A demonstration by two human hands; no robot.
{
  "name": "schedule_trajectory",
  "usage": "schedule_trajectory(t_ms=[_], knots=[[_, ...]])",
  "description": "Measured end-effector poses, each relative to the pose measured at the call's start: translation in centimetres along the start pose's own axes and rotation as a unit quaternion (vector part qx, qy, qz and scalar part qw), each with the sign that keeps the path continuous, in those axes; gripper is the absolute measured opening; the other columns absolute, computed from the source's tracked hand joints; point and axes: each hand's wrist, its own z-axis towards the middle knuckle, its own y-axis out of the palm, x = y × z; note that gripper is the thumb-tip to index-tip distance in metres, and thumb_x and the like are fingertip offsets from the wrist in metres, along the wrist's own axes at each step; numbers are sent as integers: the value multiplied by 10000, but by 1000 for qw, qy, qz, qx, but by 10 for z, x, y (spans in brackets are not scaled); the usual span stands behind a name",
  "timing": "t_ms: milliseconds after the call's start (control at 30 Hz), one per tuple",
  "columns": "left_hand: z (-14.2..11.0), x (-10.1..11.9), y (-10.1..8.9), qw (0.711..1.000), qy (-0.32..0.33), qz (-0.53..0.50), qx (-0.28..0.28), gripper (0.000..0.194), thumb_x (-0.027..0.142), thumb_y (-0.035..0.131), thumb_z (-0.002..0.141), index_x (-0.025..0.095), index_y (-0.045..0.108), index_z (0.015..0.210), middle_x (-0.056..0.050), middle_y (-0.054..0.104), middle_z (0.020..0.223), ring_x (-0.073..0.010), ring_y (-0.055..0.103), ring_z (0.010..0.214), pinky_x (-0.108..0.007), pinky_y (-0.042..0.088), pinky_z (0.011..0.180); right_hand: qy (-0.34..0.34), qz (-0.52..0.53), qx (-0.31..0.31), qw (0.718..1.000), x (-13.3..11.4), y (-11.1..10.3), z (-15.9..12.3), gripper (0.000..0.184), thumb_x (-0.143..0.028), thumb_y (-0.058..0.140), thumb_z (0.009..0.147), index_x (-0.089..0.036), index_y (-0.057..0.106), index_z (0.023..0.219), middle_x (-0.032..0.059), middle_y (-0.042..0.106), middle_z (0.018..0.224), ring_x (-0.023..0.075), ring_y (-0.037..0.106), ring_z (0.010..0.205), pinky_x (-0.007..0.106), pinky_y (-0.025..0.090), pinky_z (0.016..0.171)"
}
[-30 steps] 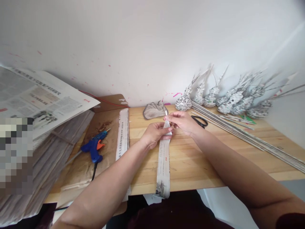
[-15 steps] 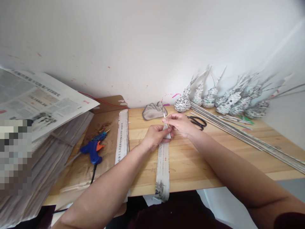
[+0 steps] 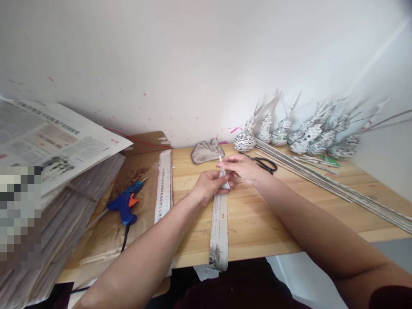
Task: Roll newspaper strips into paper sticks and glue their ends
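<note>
A newspaper strip (image 3: 219,229) lies over the middle of the wooden table, its near end curling past the front edge. Its far end is rolled at a slant into a narrow point between my hands. My left hand (image 3: 210,185) pinches the folded part from the left, thumb on top. My right hand (image 3: 240,168) is closed around the thin rolled tip, which pokes up beyond the fingers. Some of the fingers of both hands are hidden behind the paper. Just past them rests a grey cloth (image 3: 207,151). Black-handled scissors (image 3: 267,164) lie by my right wrist, partly covered.
On the left are a blue glue gun (image 3: 125,206) on stained cardboard, stacked newspapers (image 3: 80,128) and more cut strips (image 3: 164,184). Long paper sticks (image 3: 325,186) run along the right. Several woven paper gourd shapes (image 3: 244,140) stand against the wall.
The whole view has shifted slightly. Both hands keep their hold on the strip's rolled end, with only a small shift of the fingers around the tip.
</note>
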Motion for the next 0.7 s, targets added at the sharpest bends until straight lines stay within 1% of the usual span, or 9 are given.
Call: schedule_trajectory(t_ms=[133, 233, 367, 433, 500, 600, 633, 700], knots=[[1, -3, 0, 1000, -1, 4, 3, 372, 393, 759, 607, 100, 679, 822, -86, 668, 770, -154, 618, 760, -298, 516, 716, 16, 29, 8, 999, 1, 3, 0, 320, -366, 783, 590, -132, 604, 716, -33, 541, 483, 63, 457, 385, 183, 311, 347], [0, -3, 1, 1000, -11, 11, 3, 390, 395, 758, 608, 95, 678, 845, -95, 669, 786, -158, 619, 760, -301, 518, 704, 20, 36, 12, 999, 3, 3, 1, 326, -356, 794, 575, -138, 585, 697, -40, 531, 477, 53, 442, 375, 173, 290, 337], [-2, -2, 2, 999, -21, 16, -20, 409, 440, 725, 639, 91, 676, 848, -113, 673, 803, -166, 626, 758, -294, 517, 680, 25, 48, 29, 998, 6, 3, 3, 344, -375, 800, 562, -155, 552, 651, -68, 472, 432, 33, 364, 332, 173, 237, 313], [-3, -1, 2, 999, -23, 17, -28, 421, 455, 714, 648, 93, 676, 860, -118, 673, 803, -170, 628, 753, -292, 515, 670, 22, 49, 30, 998, 7, 2, 4, 346, -391, 795, 566, -157, 554, 649, -71, 460, 430, 33, 353, 331, 176, 227, 311], [-3, 1, 2, 999, -29, 14, -27, 424, 453, 713, 650, 95, 676, 873, -118, 672, 804, -171, 629, 749, -294, 514, 666, 18, 46, 7, 999, 8, -1, 4, 336, -425, 765, 604, -147, 600, 693, -63, 467, 450, 39, 381, 352, 176, 247, 323], [-4, 2, 2, 999, -37, 13, -24, 414, 442, 716, 651, 101, 674, 882, -110, 671, 804, -166, 627, 743, -292, 512, 664, 25, 28, -50, 998, 8, -6, 4, 362, -450, 709, 672, -130, 674, 837, -40, 500, 499, 55, 441, 399, 184, 294, 359], [-4, 2, 2, 999, -38, 14, -24, 410, 441, 717, 650, 104, 674, 879, -105, 671, 799, -163, 626, 740, -291, 510, 662, 26, 22, -57, 998, 8, -7, 4, 365, -438, 707, 678, -127, 682, 865, -33, 512, 513, 58, 451, 414, 185, 301, 369], [-4, 2, 3, 999, -34, 15, -28, 402, 438, 724, 641, 103, 674, 859, -96, 669, 788, -158, 623, 739, -291, 509, 667, 25, 18, -44, 999, 7, -7, 4, 336, -397, 732, 657, -124, 686, 848, -27, 525, 533, 54, 450, 437, 181, 296, 382]])
